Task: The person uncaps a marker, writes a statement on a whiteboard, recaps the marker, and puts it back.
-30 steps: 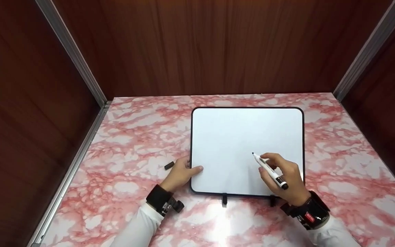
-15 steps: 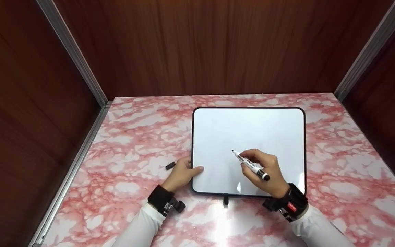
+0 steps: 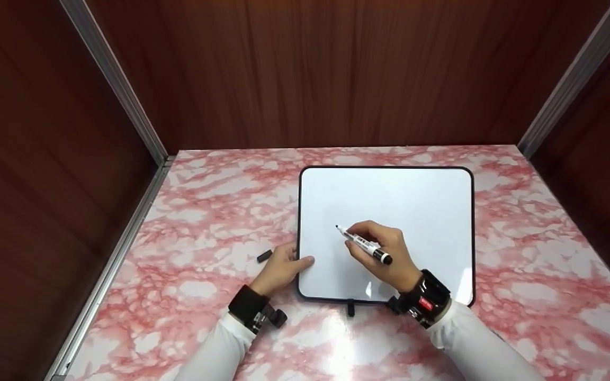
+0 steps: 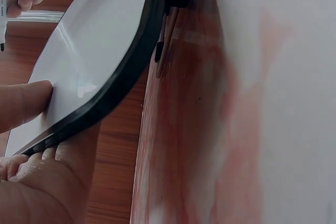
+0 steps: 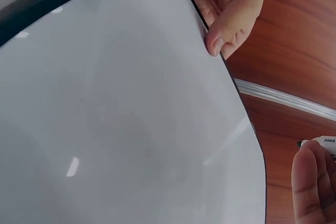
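Note:
A whiteboard [image 3: 416, 203] with a thin black rim stands on the marbled table, its face blank. My left hand [image 3: 279, 269] grips its left edge, thumb on the white face and fingers behind, as the left wrist view also shows. In my right hand [image 3: 387, 248] I hold a white marker [image 3: 364, 245] with a black end, pinched like a pen. Its bare dark tip points to the upper left, over the left part of the board. Whether the tip touches the surface I cannot tell. The black marker cap [image 3: 265, 256] lies on the table beside my left hand.
Black feet [image 3: 351, 308] stick out below the board's lower edge. The pink-and-white table [image 3: 215, 211] is enclosed by dark wood-grain panels [image 3: 331, 74] with metal strips [image 3: 125, 90] at the corners.
My right hand has moved left across the board with the marker, its tip going from right of the middle to the left part. The left hand keeps its grip on the edge.

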